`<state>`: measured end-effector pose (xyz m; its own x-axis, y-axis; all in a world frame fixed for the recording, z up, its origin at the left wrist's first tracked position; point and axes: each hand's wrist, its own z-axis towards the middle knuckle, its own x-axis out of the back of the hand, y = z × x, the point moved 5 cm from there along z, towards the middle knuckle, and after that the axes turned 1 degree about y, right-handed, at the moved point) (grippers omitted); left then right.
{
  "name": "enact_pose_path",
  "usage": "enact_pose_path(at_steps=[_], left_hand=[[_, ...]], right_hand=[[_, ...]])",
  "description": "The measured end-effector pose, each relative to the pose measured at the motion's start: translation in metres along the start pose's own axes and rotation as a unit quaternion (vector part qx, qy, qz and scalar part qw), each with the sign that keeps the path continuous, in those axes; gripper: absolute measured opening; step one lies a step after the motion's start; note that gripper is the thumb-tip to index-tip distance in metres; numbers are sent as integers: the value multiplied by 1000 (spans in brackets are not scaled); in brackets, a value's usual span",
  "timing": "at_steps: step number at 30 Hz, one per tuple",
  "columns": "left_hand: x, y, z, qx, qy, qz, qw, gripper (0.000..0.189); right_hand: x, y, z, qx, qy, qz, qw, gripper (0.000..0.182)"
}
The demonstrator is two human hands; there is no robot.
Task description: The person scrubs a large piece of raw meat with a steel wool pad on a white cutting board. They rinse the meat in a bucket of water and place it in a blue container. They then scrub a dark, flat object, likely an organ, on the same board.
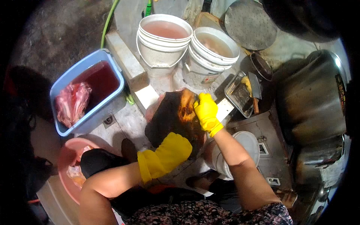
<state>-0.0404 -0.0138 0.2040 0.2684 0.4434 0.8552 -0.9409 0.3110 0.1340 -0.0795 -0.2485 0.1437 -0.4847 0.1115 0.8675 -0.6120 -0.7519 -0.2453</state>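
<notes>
A large dark, charred-looking piece, seemingly meat with skin [171, 118], lies before me, with an orange-brown patch near its upper right and pink flesh at its left edge. My right hand [206, 109], in a yellow rubber glove, is a closed fist at the piece's upper right edge; whether it grips the edge or a small tool is hidden. Over the lower part of the piece is my left hand [175, 147], also in a yellow glove, its fingers curled and mostly out of sight beneath. What it holds, if anything, does not show.
At left, a blue tub [122, 81] holds raw meat [73, 104] in red liquid, above a pink basin [63, 168]. Two white buckets [163, 53] [206, 67] with cloudy liquid stand beyond. A cleaver [254, 87] rests on a metal tray [233, 98]. Another white bucket [251, 143] stands beside my right forearm.
</notes>
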Motion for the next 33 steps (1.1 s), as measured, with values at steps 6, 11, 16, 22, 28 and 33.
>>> enact_pose_path(at_steps=[6,11,16,22,28,33], left_hand=[[0,-12,2,37,-132,-14,990,9],[-3,3,-8,28,-104,-39,993,8],[-3,7,8,20,-65,3,998,9],[3,-3,9,19,-66,-12,998,4],[1,3,9,14,-69,-50,996,6],[-44,16,-8,11,-42,-25,999,11]], right_hand=[[36,-40,-63,16,7,88,996,19],[42,-47,-75,21,1,43,999,21],[10,9,-27,-73,38,-7,997,16],[37,-21,-59,-52,20,75,996,20],[56,-35,-91,-13,8,68,998,20],[17,16,-33,-54,50,-3,997,15]])
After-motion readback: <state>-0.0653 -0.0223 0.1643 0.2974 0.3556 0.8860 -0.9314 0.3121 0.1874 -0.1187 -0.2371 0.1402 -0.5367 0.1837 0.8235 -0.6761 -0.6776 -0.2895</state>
